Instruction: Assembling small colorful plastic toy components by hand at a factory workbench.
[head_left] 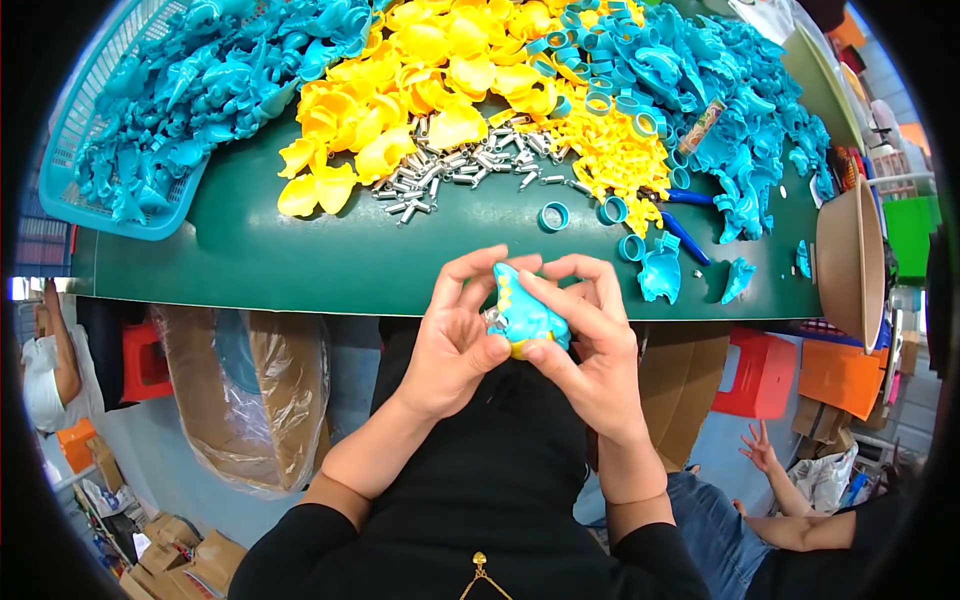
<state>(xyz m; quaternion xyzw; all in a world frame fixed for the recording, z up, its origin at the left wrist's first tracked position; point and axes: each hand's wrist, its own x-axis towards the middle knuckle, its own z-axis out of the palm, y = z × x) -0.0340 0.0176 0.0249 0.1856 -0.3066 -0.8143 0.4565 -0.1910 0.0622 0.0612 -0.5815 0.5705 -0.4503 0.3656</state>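
Note:
At the table's front edge, both hands hold one small blue and yellow plastic toy part (pixel 524 312). My left hand (pixel 452 345) grips its left side, the thumb pressed near a small silvery piece (pixel 494 318) on the toy. From the right, my right hand (pixel 600 340) closes its fingers and thumb around the blue shell. The fingers hide part of the toy. Just beyond the hands lie blue rings (pixel 553 217), and a curved blue shell piece (pixel 660 271) rests to the right. A pair of blue-handled pliers (pixel 686 236) lies farther back.
Heaps of yellow shells (pixel 430 60), small metal cylinders (pixel 470 165), little yellow pieces (pixel 615 150) and blue parts (pixel 740 110) cover the green table (pixel 300 260). A blue basket (pixel 110 215) stands left, a tan basin (pixel 842 265) right. Another person's hand (pixel 761 447) shows lower right.

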